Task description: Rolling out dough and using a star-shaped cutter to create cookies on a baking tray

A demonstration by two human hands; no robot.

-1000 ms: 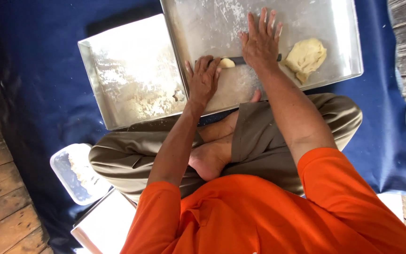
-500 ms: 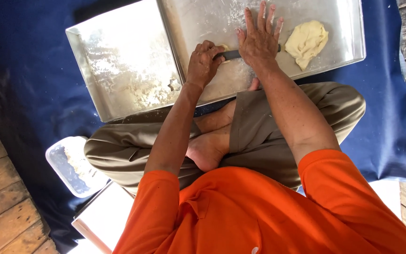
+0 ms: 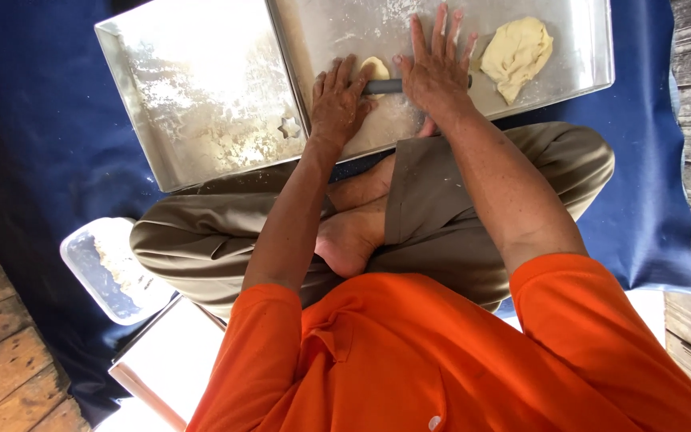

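Observation:
A thin dark rolling pin (image 3: 384, 86) lies across a floured metal tray (image 3: 569, 68). My left hand (image 3: 337, 96) presses on its left end with the fingers bent over it. My right hand (image 3: 437, 68) lies flat on its right part, fingers spread. Between the two hands a small pale piece of dough (image 3: 375, 66) sits against the pin on its far side. A larger lump of dough (image 3: 516, 48) rests on the same tray, to the right of my right hand.
A second floured metal tray (image 3: 193, 80) overlaps on the left, with a small star-shaped cutter (image 3: 289, 126) on it. My crossed legs sit on a blue cloth (image 3: 33, 120). A clear plastic container (image 3: 105, 268) and a white box (image 3: 165, 360) lie at lower left on the wooden floor.
A second ago a small dough ball sat between my hands with no pin in sight. The dark pin has since appeared under both palms, against the dough.

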